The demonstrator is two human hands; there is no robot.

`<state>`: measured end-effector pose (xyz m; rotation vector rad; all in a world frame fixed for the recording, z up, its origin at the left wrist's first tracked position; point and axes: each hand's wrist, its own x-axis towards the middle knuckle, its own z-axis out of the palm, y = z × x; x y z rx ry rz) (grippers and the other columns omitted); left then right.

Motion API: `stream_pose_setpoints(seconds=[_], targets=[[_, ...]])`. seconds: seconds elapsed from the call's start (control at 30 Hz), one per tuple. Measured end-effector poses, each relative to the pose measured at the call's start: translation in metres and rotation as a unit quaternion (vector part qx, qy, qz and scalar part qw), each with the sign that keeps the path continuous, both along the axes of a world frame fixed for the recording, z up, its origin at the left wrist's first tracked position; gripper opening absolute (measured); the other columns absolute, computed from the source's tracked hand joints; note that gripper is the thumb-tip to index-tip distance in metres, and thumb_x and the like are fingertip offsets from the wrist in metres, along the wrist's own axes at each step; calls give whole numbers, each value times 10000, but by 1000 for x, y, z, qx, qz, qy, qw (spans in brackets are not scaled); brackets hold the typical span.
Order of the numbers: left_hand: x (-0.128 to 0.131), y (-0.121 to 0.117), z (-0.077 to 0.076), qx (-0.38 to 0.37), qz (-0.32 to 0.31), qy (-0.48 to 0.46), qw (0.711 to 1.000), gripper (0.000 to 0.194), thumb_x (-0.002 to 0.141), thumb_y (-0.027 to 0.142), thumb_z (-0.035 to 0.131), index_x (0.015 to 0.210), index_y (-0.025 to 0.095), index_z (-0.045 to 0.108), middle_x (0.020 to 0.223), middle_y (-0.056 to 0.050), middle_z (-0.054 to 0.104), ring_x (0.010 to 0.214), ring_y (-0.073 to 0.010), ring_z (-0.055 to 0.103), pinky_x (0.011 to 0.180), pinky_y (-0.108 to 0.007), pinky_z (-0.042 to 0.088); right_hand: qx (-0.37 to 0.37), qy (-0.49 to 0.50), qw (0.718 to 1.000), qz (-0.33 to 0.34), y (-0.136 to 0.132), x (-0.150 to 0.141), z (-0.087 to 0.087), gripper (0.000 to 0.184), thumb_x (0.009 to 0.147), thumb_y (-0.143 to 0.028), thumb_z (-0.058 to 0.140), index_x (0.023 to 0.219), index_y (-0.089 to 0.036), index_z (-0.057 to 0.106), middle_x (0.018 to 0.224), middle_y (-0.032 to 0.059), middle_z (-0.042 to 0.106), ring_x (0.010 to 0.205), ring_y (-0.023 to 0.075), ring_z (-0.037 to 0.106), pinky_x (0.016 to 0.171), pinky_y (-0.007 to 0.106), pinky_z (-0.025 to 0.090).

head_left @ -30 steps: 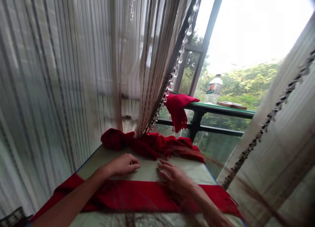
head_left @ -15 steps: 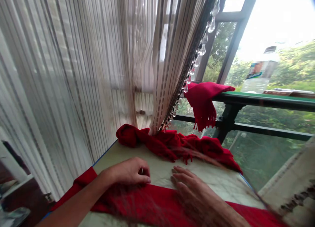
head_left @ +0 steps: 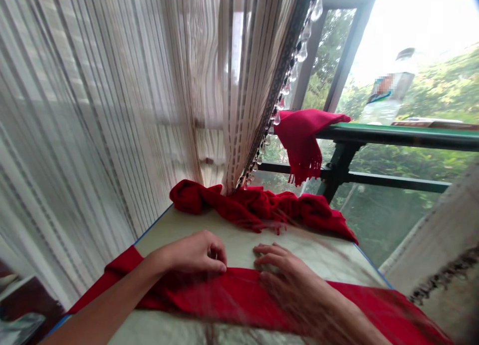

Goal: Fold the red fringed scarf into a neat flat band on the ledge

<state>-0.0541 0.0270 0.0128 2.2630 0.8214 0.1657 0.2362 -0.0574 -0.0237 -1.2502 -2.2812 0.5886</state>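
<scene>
A long red scarf lies flattened in a band across the pale tabletop, both its ends running out past the sides. My left hand is closed in a pinch at the scarf's far edge, thumb and fingertips together there. To the right, my right hand rests palm down on the same scarf, fingers stretched apart and reaching over its far edge onto the table. Blurred strands of hair cross in front of the scarf and partly veil my right hand.
A crumpled red fringed cloth lies along the table's far edge. Another fringed red cloth hangs over the dark railing. A plastic bottle stands on the ledge. Striped curtains with a beaded edge hang at left.
The view has shifted slightly, so the background sits higher and further left. My left fingertips now pinch the scarf's far edge. My right fingers have spread a little.
</scene>
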Motion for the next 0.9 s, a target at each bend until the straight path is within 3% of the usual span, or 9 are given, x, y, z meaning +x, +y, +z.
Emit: stream_pose_setpoints(seconds=[0.27,0.5,0.67,0.8,0.9], targets=[[-3,5,-6,-28,1,18,999,282,876,406,656,975,168,770,869,-24,763,761,-185,655,650,-223,456,16,21,1000,-7,2,1,-7,241,976,-431,580,1123,-295,714,1386,92,662,1310,293,576,1155,537,415],[1,-2,6,-25,-4,11,1000,269,924,404,601,954,172,733,884,-15,734,792,-185,633,668,-227,443,-7,10,1000,-8,1,2,-2,228,972,-412,577,1127,-310,709,1387,80,656,1318,290,566,1148,551,423],[2,-2,6,41,52,45,997,261,958,400,571,943,184,717,879,-15,734,807,-189,646,694,-243,433,-7,16,1000,-14,3,3,-7,221,970,-394,577,1136,-318,701,1405,73,642,1331,286,556,1168,567,402],[0,-4,8,25,56,85,994,293,949,475,602,978,208,719,810,1,706,729,-185,623,608,-251,421,-11,6,1000,-20,3,5,-10,232,967,-397,579,1151,-319,697,1422,71,632,1342,290,548,1198,592,355],[6,-10,5,115,52,58,990,302,949,465,635,1138,240,706,1079,-36,728,981,-230,659,849,-302,500,-14,3,1000,-26,3,8,-12,275,972,-428,568,1187,-316,697,1460,82,604,1353,303,544,1187,576,385]])
